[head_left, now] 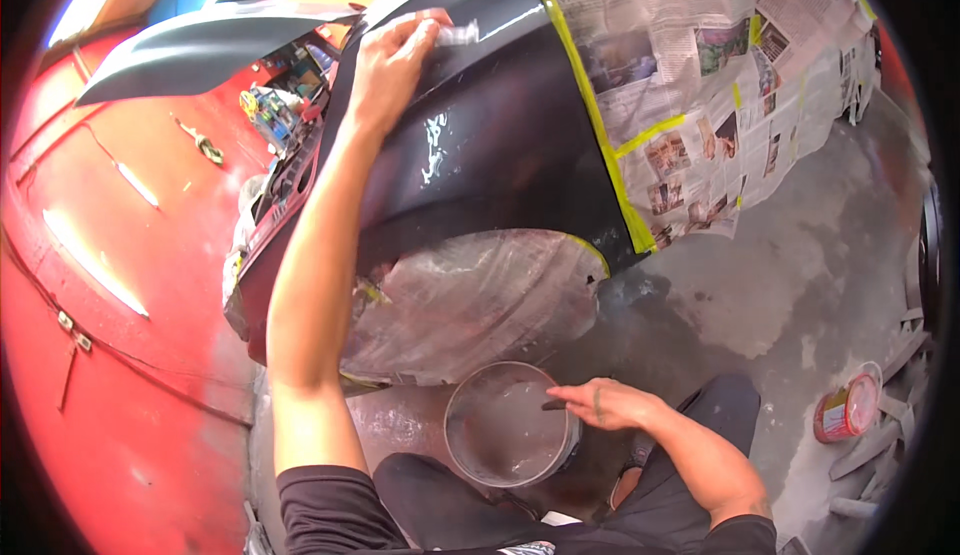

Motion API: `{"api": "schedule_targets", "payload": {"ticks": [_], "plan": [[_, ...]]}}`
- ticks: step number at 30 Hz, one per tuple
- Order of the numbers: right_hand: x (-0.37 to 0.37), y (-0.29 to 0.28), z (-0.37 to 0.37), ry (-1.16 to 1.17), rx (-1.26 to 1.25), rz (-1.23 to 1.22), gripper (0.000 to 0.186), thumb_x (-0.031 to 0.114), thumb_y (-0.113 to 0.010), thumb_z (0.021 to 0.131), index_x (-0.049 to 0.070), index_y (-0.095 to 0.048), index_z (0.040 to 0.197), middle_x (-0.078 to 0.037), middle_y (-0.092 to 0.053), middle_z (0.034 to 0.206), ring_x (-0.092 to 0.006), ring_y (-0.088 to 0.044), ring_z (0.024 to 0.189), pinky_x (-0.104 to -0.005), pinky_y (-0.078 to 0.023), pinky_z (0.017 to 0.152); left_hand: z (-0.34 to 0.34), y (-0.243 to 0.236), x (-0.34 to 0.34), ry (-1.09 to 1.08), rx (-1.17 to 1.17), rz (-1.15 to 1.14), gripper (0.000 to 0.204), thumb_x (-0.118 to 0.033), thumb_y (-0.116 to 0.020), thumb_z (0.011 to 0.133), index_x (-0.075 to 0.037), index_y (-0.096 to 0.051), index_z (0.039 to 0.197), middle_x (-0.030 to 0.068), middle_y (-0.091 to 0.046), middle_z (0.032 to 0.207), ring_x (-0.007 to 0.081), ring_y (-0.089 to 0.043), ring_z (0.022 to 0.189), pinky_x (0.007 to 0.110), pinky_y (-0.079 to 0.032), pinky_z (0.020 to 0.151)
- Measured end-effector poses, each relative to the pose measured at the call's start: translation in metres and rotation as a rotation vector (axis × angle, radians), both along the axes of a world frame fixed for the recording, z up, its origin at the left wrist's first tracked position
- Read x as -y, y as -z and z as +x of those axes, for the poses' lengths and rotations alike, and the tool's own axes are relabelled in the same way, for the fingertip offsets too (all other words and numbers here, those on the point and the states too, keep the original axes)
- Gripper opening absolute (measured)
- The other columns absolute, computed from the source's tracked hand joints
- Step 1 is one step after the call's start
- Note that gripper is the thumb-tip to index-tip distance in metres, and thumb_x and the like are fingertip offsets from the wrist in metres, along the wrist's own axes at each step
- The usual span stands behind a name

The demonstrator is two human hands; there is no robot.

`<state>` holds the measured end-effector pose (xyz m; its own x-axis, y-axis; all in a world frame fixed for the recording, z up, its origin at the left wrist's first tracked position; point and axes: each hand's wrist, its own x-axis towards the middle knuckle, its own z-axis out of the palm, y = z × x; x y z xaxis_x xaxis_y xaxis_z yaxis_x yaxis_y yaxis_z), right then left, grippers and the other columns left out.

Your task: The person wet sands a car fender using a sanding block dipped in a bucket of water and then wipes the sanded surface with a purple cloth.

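Observation:
My left hand (398, 50) grips a pale, translucent object (458, 32) against the upper part of a dark, glossy car fender (490, 135), where a wet white streak shows lower down. My right hand (600, 400) pinches a small dark flat piece (553, 405) over the right rim of a round bucket (457, 395) of cloudy grey liquid between my legs. The wheel arch (470, 295) below the fender is covered with clouded plastic sheeting.
Newspaper (680, 85) edged with yellow tape covers the car to the right. A detached dark panel (190, 55) juts out at upper left, near a red wall (110, 375). On the grey floor at right stand a red tub (845, 415) and loose scraps (895, 425).

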<state>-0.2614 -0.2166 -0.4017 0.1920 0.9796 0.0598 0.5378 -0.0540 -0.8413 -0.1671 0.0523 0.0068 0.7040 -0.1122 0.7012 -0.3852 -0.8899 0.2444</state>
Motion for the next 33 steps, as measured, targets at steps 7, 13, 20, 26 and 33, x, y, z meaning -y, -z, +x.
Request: {"api": "schedule_targets", "payload": {"ticks": [7, 13, 20, 26, 33], "plan": [[0.019, 0.014, 0.008, -0.045, 0.050, 0.105, 0.056, 0.010, -0.062, 0.092, 0.007, -0.052, 0.147, -0.017, -0.067, 0.087, -0.0394, -0.066, 0.082, -0.0496, -0.051, 0.071, 0.112, 0.023, -0.012, -0.472, 0.296, 0.846, 0.077, -0.059, -0.046, 0.105, -0.010, -0.031, 0.164, 0.0272, -0.021, 0.169, 0.0408, -0.016, 0.159, 0.061, -0.012, 0.126], [0.004, 0.020, 0.019, 0.014, 0.154, 0.021, 0.051, 0.013, -0.061, 0.092, 0.008, -0.058, 0.142, -0.022, -0.072, 0.091, -0.0426, -0.069, 0.082, -0.0525, -0.051, 0.070, 0.154, 0.048, 0.087, -0.274, 0.601, 1.052, 0.051, -0.039, -0.050, 0.105, -0.008, -0.056, 0.146, 0.0224, -0.052, 0.151, 0.0413, -0.044, 0.144, 0.053, -0.034, 0.119], [-0.019, 0.009, 0.011, -0.044, 0.036, -0.024, 0.052, 0.006, -0.059, 0.095, 0.009, -0.052, 0.147, -0.020, -0.062, 0.080, -0.0388, -0.060, 0.070, -0.0463, -0.048, 0.065, 0.076, 0.153, 0.024, -0.176, 0.218, 1.150, 0.068, -0.053, -0.057, 0.099, -0.020, -0.044, 0.158, 0.0041, -0.036, 0.167, 0.0312, -0.027, 0.157, 0.061, -0.019, 0.125], [-0.011, -0.010, -0.001, 0.054, -0.006, -0.156, 0.047, 0.010, -0.057, 0.099, 0.008, -0.053, 0.145, -0.026, -0.069, 0.094, -0.0456, -0.067, 0.087, -0.0524, -0.050, 0.077, -0.084, 0.156, -0.103, -0.512, 0.202, 0.862, 0.078, -0.052, -0.067, 0.093, -0.013, -0.046, 0.157, 0.0076, -0.033, 0.169, 0.0300, -0.022, 0.159, 0.058, -0.016, 0.127], [-0.002, 0.031, 0.005, 0.059, -0.435, -0.156, 0.054, 0.033, -0.053, 0.105, 0.006, -0.050, 0.152, -0.017, -0.074, 0.116, -0.0298, -0.069, 0.091, -0.0421, -0.055, 0.082, -0.244, 0.193, -0.235, -0.834, 0.062, 0.602, 0.083, -0.036, -0.068, 0.094, -0.005, -0.031, 0.162, 0.0182, -0.021, 0.172, 0.0394, -0.017, 0.159, 0.056, -0.013, 0.127]]}}
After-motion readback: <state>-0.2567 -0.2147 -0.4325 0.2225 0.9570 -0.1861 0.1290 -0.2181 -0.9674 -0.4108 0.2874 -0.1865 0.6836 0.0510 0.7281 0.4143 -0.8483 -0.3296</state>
